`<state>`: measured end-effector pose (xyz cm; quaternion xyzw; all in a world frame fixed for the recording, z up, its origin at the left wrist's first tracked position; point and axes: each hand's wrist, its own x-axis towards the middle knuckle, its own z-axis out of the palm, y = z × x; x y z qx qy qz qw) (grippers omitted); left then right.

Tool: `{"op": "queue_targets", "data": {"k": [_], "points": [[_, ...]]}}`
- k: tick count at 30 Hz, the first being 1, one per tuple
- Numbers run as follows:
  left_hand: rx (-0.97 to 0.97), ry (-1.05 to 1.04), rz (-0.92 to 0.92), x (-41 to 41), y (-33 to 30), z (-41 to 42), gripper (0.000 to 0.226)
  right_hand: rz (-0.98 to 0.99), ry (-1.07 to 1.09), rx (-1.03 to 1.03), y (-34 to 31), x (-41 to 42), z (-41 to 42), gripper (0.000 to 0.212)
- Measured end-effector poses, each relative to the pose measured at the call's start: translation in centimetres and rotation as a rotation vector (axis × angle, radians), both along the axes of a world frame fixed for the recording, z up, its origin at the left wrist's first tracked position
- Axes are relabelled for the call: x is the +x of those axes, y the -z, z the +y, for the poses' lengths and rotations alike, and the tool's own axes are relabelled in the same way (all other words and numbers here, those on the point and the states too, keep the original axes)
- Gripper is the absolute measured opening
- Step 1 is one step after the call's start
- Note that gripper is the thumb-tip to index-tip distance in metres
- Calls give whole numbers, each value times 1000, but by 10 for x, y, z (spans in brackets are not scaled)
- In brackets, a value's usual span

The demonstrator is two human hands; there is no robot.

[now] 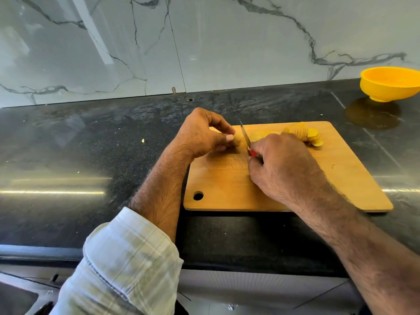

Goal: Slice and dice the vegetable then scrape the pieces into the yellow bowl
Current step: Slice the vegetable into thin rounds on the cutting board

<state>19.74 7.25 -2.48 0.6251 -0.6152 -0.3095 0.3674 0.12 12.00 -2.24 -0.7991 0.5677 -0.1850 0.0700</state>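
Head view: one wooden cutting board [227, 185] on dark counter [68, 155]. Right hand [281, 164] fingers wrapped round one red-handled knife [246, 139], blade tip up. Left hand [204, 133] fingers curled, pinching a small vegetable piece [236, 140] just left of blade. One fanned row of yellow slices [304, 134] at board's far side; exact count unclear. One yellow bowl [389, 84] far right, well apart.

Both hands [205, 133] [281, 164] curled, close together
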Motion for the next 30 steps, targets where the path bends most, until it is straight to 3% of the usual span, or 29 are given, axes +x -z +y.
{"op": "queue_targets", "data": {"k": [9, 17, 26, 30], "points": [[19, -11, 42, -1, 0, 2, 10, 1, -37, -20, -7, 5, 11, 28], [18, -89, 77, 1, 5, 7, 12, 174, -103, 69, -9, 14, 2, 15], [14, -131, 74, -3, 8, 9, 13, 222, -86, 47, -7, 21, -2, 31], [20, -152, 66, -3, 7, 10, 13, 271, -74, 121, -16, 29, -8, 14]]}}
